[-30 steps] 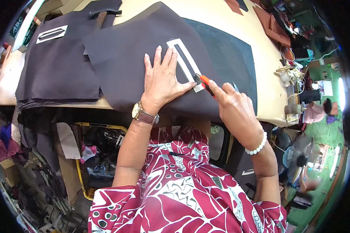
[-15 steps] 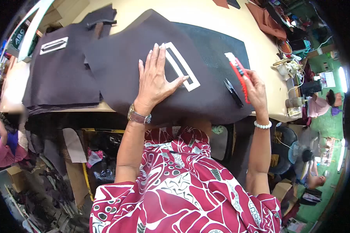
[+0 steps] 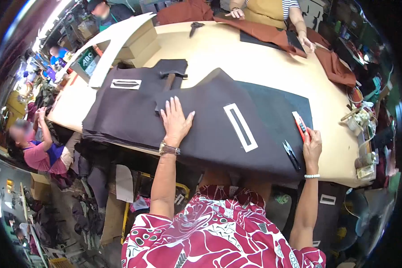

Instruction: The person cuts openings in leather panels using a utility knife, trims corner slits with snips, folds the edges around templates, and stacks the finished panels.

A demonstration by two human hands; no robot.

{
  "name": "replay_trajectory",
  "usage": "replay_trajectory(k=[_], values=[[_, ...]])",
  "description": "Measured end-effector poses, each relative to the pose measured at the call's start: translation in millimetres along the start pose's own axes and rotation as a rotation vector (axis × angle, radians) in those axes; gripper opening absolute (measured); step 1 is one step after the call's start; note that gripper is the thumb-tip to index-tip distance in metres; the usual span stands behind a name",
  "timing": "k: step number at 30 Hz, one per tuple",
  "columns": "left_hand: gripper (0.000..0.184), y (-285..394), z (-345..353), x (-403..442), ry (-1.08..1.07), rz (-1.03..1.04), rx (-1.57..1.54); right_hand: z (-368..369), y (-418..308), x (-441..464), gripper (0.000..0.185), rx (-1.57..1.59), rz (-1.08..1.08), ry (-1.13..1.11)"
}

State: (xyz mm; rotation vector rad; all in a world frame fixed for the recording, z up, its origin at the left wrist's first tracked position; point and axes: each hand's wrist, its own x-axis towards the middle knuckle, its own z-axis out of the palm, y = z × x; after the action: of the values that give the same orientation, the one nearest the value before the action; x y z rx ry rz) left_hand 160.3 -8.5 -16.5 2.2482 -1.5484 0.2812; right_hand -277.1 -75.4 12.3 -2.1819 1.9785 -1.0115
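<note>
My left hand (image 3: 177, 123) lies with fingers spread on the dark brown sheet (image 3: 205, 134), left of a white rectangular frame (image 3: 240, 127) with a long slot. My right hand (image 3: 312, 144) is closed around a red utility knife (image 3: 301, 127) over the right edge of the dark green mat (image 3: 286, 105). Black-handled snips (image 3: 291, 155) rest on the brown sheet, just left of my right hand. A second white slotted piece (image 3: 126, 84) sits on the stacked dark sheets (image 3: 116, 107), with a hammer (image 3: 169, 80) beside it.
Across the table (image 3: 190, 44), a co-worker in an apron (image 3: 265, 12) has hands at reddish-brown pieces (image 3: 263, 35). Cardboard boxes (image 3: 140, 44) stand at the back left. Another person (image 3: 42, 152) sits at the left. A container with supplies (image 3: 358, 120) stands at the right edge.
My left hand has left the white frame and moved left on the sheet. My right hand drew the knife away from the frame to the right. The view has risen, showing more of the table's far side.
</note>
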Motion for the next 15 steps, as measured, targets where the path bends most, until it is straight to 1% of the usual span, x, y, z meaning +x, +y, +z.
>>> replay_trajectory(k=[2,3,4,6,7,10,11,13,14,15], values=[[0.063,-8,17,-1,-0.017,0.061,0.169,4,2,-5,0.025,-0.116,-0.112,0.105],[0.050,-7,22,-4,0.026,0.101,0.199,-7,-15,-8,0.025,-0.150,-0.150,0.159],[0.042,-6,28,-6,0.099,0.102,0.137,-18,-29,-12,0.025,-0.186,-0.188,0.214],[0.036,-6,28,-2,0.041,0.091,0.062,-37,-50,-26,0.025,-0.077,-0.148,0.130],[0.026,-5,24,0,0.158,0.140,0.053,-40,-57,-34,0.026,-0.022,-0.128,0.086],[0.021,10,-4,14,0.045,-0.064,-0.277,-39,-63,-60,0.027,-0.029,-0.216,0.025],[0.018,15,-12,21,-0.010,-0.141,-0.321,-37,-62,-62,0.026,0.031,-0.137,-0.049],[0.021,8,7,36,0.009,-0.148,-0.697,-34,-58,-64,0.024,0.149,0.019,-0.194],[0.024,3,17,42,0.026,-0.153,-0.883,-35,-60,-62,0.022,0.155,0.036,-0.236],[0.029,14,11,44,-0.001,-0.197,-1.251,-38,-63,-60,0.020,0.162,0.051,-0.280]])
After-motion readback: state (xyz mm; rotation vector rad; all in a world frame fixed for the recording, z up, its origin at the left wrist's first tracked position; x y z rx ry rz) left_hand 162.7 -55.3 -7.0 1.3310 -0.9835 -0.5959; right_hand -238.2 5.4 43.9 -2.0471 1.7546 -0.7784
